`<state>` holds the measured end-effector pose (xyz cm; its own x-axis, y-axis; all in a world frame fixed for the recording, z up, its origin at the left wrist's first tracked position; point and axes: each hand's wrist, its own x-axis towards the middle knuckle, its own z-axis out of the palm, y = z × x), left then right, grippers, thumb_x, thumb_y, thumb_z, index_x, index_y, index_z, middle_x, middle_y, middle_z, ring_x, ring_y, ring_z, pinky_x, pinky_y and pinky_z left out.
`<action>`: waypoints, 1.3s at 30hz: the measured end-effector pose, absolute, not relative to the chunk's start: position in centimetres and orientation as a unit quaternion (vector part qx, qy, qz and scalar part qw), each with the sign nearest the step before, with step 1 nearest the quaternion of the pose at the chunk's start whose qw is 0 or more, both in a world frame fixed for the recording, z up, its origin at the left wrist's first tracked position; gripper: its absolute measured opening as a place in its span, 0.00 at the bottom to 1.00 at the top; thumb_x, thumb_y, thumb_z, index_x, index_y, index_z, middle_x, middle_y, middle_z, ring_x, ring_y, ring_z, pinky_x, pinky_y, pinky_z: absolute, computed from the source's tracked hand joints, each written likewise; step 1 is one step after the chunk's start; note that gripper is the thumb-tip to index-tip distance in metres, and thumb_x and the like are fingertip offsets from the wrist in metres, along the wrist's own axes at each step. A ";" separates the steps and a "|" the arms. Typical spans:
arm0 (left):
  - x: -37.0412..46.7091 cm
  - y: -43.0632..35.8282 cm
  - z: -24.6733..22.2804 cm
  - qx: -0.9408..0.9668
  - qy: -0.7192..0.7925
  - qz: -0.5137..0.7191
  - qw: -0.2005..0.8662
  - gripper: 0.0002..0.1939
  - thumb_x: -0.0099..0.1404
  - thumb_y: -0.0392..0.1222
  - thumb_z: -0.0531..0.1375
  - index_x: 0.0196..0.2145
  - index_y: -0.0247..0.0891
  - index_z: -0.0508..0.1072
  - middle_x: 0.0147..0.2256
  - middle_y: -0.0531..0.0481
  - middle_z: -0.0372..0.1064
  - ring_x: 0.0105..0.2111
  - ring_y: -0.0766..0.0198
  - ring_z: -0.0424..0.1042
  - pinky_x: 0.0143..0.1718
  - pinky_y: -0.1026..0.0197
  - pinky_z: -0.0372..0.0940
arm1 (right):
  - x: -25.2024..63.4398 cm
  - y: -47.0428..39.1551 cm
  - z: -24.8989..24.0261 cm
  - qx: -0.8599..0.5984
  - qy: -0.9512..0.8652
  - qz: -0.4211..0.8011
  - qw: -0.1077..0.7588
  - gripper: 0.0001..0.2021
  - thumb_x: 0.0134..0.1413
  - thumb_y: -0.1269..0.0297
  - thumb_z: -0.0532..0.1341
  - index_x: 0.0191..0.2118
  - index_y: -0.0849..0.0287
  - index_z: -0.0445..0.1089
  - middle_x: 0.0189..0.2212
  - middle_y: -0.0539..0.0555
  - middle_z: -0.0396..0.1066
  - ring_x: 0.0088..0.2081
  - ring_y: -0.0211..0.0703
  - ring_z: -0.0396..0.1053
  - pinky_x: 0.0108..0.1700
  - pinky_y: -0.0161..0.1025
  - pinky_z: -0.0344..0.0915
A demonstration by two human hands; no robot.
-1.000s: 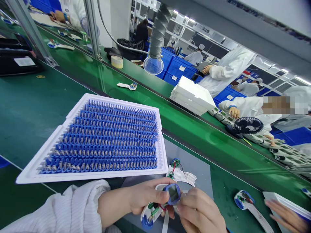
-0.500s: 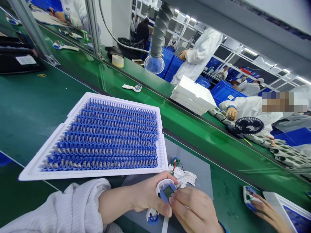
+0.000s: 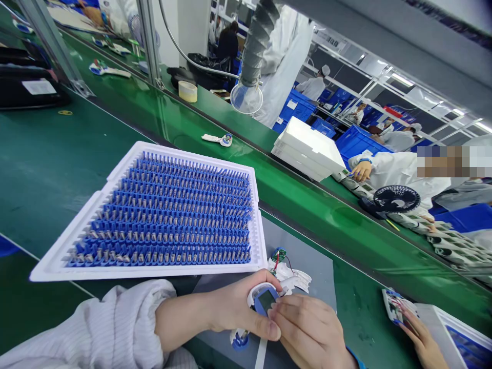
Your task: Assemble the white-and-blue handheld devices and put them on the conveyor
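My left hand [image 3: 246, 307] is wrapped around a white-and-blue handheld device that looks like a thermometer [image 3: 254, 294], its small dark screen [image 3: 266, 301] facing up. Against the screen's right edge press the bunched fingertips of my right hand [image 3: 313, 330], also gripping the device. Just beyond my hands, an open white housing part [image 3: 302, 279] lies on a grey mat, with a green circuit board [image 3: 279, 253] and red and black wires. Below my left hand shows another white-and-blue part [image 3: 240, 340], partly hidden.
A white tray [image 3: 42, 270] of blue parts with metal springs stands at the left. Beyond it runs a green conveyor [image 3: 292, 205] carrying a white piece [image 3: 221, 139]. A co-worker's hand [image 3: 423, 335] holds another device at right, beside a white box [image 3: 430, 312]. A duct nozzle [image 3: 246, 97] hangs overhead.
My hands keep almost the same grip, with my left thumb slightly shifted right. The white piece on the conveyor moved right. A standing person behind moved left, and the co-worker's device at right tilted.
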<state>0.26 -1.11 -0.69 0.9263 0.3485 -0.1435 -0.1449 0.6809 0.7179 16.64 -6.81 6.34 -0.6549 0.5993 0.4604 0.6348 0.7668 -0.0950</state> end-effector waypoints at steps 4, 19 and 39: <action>0.2 -1.1 -0.8 0.483 0.135 0.153 0.851 0.38 0.35 0.45 0.74 0.43 0.40 0.61 0.34 0.56 0.61 0.36 0.66 0.59 0.41 0.61 0.57 | 16.3 -6.6 6.3 -0.353 -0.900 -0.012 0.256 0.11 0.65 0.68 0.52 0.38 0.64 0.71 0.27 0.54 0.74 0.34 0.38 0.73 0.37 0.33 0.71; 0.1 -1.2 0.1 0.678 0.167 0.237 0.675 0.30 0.48 0.44 0.66 0.47 0.34 0.62 0.50 0.39 0.59 0.53 0.50 0.61 0.57 0.50 0.56 | 16.9 -7.8 5.4 -0.359 -0.900 -0.034 0.244 0.11 0.65 0.71 0.51 0.41 0.66 0.71 0.30 0.55 0.74 0.39 0.40 0.72 0.40 0.35 0.69; 0.2 -2.4 0.0 0.690 0.228 0.198 0.658 0.17 0.62 0.45 0.56 0.48 0.39 0.65 0.54 0.41 0.59 0.45 0.59 0.68 0.43 0.60 0.64 | 23.2 -2.7 0.6 -0.754 -0.657 -0.005 -0.012 0.21 0.61 0.48 0.50 0.47 0.59 0.67 0.33 0.57 0.75 0.33 0.47 0.74 0.32 0.38 0.66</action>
